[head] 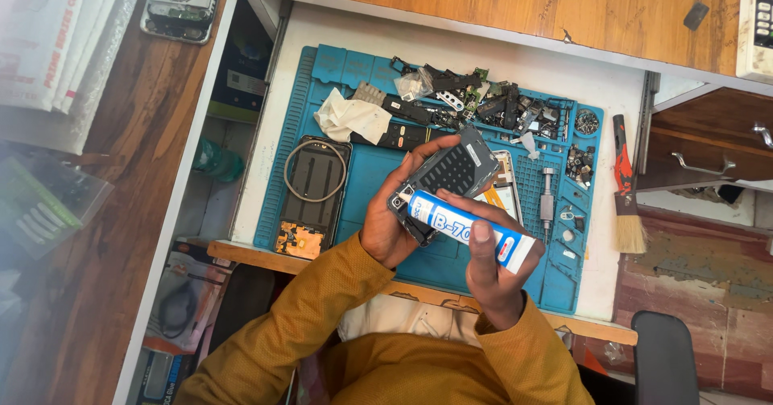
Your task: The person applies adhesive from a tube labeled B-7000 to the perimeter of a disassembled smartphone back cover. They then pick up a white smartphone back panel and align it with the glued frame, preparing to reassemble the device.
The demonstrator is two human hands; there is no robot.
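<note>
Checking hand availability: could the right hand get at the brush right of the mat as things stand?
Probably not directly: the right hand is gripping the glue tube. The brush itself lies uncovered beside the blue mat.

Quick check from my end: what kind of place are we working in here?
Most likely a phone repair bench: a blue repair mat on a pull-out tray, a heap of small phone parts, an opened phone and a cleaning brush.

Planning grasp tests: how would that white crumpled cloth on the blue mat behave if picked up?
The white crumpled cloth would likely be floppy: it lies in soft folds. Probably light for its size, since it looks thin. It is unlikely to roll, lying slumped on the blue mat.
</note>
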